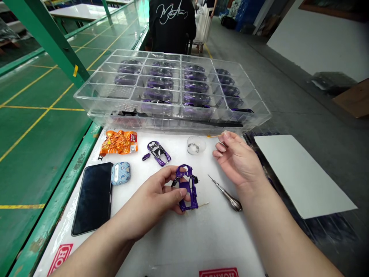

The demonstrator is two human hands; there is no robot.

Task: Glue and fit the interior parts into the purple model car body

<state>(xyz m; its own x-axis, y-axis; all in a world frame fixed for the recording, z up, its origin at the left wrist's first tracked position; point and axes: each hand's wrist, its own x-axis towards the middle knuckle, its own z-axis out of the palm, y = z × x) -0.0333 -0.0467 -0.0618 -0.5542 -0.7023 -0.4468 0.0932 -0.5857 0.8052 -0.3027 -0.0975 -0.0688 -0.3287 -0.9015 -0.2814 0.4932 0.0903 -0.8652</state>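
Note:
My left hand [163, 194] grips a purple toy car body shell [187, 186], whose hollow inside faces me; small black parts stick out at its sides. Between thumb and fingertips my right hand [239, 157] pinches a thin wooden stick [215, 135], its tip over the far edge of a small clear cup [196, 146]. White and dark residue lies in that cup. A metal pointed tool [226, 194] with a bulbous handle rests below my right hand. Beyond my left hand lie another purple car shell [159, 153] and a small purple part [146, 157]. A second thin stick [204, 204] lies by the held shell.
A clear compartment tray [184, 98] of purple car shells spans the far side. On the left are an orange snack packet [119, 142], a phone [92, 198] and a blue patterned case [121, 173]. A white board [302, 175] lies right. Someone in black [172, 29] sits ahead.

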